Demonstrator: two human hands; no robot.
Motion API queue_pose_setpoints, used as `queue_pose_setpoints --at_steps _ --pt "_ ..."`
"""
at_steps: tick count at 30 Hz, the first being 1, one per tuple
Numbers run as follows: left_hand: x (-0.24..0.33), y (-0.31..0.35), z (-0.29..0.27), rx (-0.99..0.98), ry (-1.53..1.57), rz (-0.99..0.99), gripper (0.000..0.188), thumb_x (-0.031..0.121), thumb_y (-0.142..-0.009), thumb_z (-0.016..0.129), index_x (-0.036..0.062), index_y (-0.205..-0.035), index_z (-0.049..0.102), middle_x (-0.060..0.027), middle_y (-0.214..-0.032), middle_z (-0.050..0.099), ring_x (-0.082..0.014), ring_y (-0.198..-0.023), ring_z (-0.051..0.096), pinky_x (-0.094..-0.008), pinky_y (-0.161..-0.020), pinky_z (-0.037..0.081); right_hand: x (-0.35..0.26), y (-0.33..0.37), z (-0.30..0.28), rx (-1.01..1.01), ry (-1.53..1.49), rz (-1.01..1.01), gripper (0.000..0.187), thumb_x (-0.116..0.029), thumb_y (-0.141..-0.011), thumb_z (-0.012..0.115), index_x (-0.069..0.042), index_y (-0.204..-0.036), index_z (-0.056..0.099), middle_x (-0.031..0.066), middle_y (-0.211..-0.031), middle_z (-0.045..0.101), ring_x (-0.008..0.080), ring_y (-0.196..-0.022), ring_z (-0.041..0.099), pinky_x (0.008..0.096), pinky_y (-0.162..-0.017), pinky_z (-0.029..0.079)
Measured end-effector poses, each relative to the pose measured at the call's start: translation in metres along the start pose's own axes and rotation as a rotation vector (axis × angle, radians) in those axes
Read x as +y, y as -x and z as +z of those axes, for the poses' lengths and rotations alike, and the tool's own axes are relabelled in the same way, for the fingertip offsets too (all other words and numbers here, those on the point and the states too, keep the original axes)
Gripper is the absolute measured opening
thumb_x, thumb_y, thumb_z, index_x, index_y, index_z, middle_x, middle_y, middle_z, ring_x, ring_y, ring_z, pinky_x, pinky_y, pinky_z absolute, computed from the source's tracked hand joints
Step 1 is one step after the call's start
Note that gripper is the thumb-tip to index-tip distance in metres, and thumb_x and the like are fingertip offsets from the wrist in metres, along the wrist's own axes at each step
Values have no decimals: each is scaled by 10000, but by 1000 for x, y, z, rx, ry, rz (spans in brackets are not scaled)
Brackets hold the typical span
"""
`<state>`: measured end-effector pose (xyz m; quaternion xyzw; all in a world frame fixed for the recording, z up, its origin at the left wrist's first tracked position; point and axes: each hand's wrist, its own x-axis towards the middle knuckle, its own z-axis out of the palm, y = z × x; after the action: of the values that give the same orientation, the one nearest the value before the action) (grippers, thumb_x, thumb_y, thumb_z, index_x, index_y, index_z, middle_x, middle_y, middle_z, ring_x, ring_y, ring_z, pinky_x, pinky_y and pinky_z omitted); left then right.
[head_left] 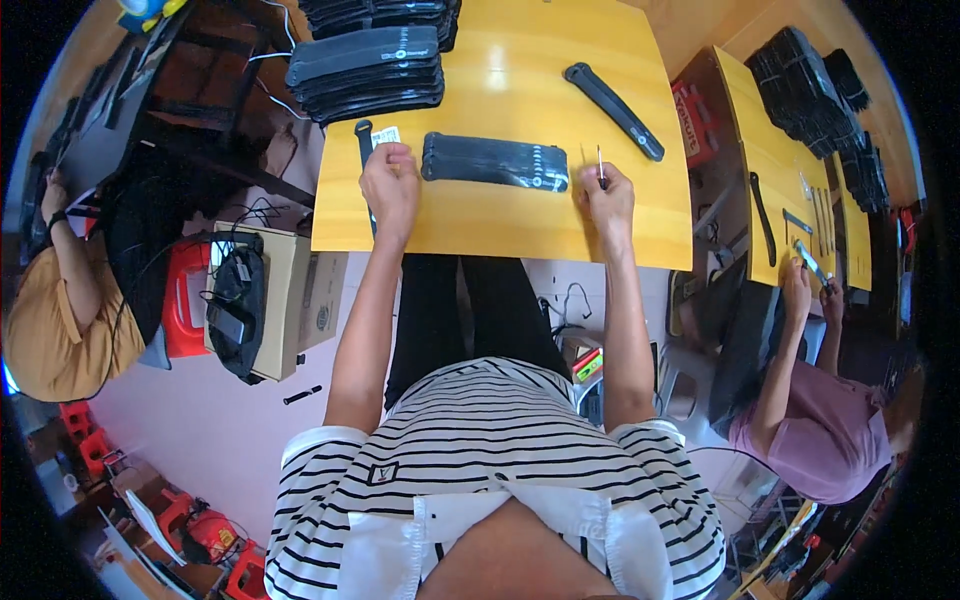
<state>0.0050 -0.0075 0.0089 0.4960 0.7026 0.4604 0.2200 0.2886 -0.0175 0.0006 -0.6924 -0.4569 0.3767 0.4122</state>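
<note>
At the middle of the tabletop (500, 225), between the hands, lies a flat black packet (482, 162) with a glossy clear cover; its long side runs from left to right; its left end is near the left hand (390, 190), its right end just beside the right hand (608, 200). The hands are apart from each other; the left hand lies over a black strap (364, 138), which extends beyond it toward the far edge and shows again below the wrist side; its fingers are bent at a white label (385, 136) beside the strap; whether they grip either cannot be told. The right hand is closed on a slender tool (601, 168), tip pointing away from the body.

Beyond the left hand, a front stack (365, 80) of black packets occupies the far left, with a rear stack (375, 14) behind it; together they obstruct that corner. Beyond the right hand, a loose strap (615, 112) lies at a slant, apart from the packet.

To the right, a red crate (695, 125) stands near the tabletop; farther right, a co-worker (820, 430) in a purple top works at a second yellow surface (735, 110); to the left, a carton (290, 290) stands below, a black bag (238, 310) against it.
</note>
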Motion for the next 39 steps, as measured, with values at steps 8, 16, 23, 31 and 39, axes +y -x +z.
queue_pose_setpoints --at_steps 8,16,23,31,39 --pt "28 31 39 -289 -555 700 678 406 -847 500 -63 -1298 311 -210 -1376 294 -307 -1293 262 -462 -1045 194 -51 -8 65 346 755 -578 130 -188 -851 508 -62 -824 523 145 -734 571 315 -632 596 421 -522 477" --pt "15 19 39 -395 -562 698 701 424 -859 465 -42 -1340 259 -186 -1422 224 -284 -1333 190 -450 -1071 130 -36 -27 82 308 1039 -692 54 -144 -816 509 -98 -799 487 84 -698 518 234 -617 595 334 -460 496" --pt "12 11 37 -477 -511 668 666 376 -872 455 -35 -1351 240 -169 -1431 217 -280 -1338 180 -443 -1071 138 -38 -26 82 306 1033 -668 38 -128 -818 494 -100 -795 484 74 -698 515 218 -621 595 328 -468 495" --pt "9 7 31 -407 -560 622 689 402 -863 474 -40 -1343 253 -219 -1421 199 -339 -1331 166 -461 -1067 148 -37 -27 83 342 1047 -683 39 -124 -815 491 -101 -783 487 66 -688 506 211 -608 582 321 -460 482" --pt "4 6 26 -410 -549 594 725 458 -859 463 -49 -1335 260 -255 -1413 178 -375 -1324 154 -480 -1066 146 -38 -24 83 303 1013 -655 39 -123 -825 476 -92 -812 496 83 -709 514 236 -626 584 344 -482 488"
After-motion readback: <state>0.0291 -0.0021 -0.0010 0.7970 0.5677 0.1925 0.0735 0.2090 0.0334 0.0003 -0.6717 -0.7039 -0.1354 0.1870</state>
